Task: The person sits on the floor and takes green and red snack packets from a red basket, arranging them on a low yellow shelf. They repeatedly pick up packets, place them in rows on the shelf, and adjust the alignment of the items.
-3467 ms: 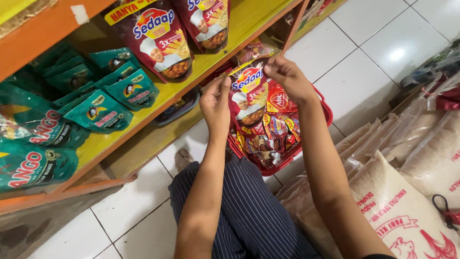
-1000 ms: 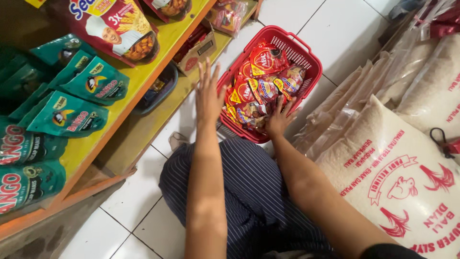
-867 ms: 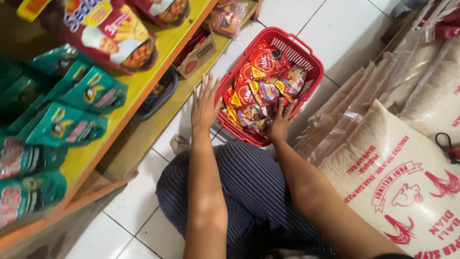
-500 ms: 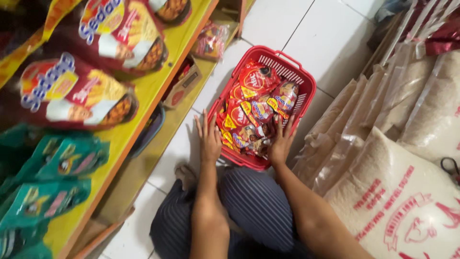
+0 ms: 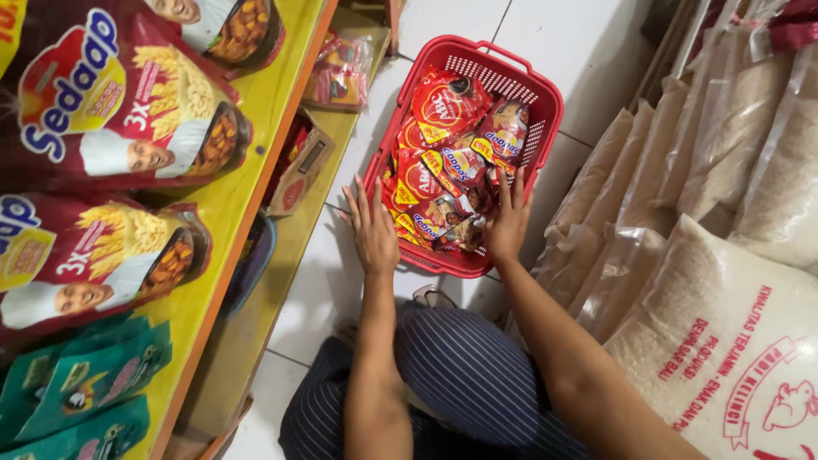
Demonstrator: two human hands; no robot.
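Both hands are down at a red plastic basket [image 5: 545, 102] sitting on the white tile floor [image 5: 588, 51]. The left hand [image 5: 373, 228] is flat and open, fingers spread, resting against the basket's outer left wall near the front corner, not holding anything. The right hand [image 5: 508, 223] is also open with fingers stretched out, lying on the front edge of the basket with its fingertips on the noodle packets [image 5: 443, 158] inside. No grip on either side, just palms down.

The packets are red and yellow, piled loosely and filling most of the basket, and the heap runs away from both hands toward the far rim. The ones nearest the right fingertips are darker and a bit crumpled.

Off past the left hand there's a yellow shelf [image 5: 247, 179] with big dark red noodle bags [image 5: 119, 94] on top and some green packets [image 5: 77, 383] further back toward the person. A small cardboard box [image 5: 298, 166] sits on the lower shelf level just beyond the left hand. On the other side, beyond the right arm, big sacks of rice [image 5: 724, 324] lean against each other, white with red print. Below the hands you can see the person's knees in dark striped trousers [image 5: 460, 375].
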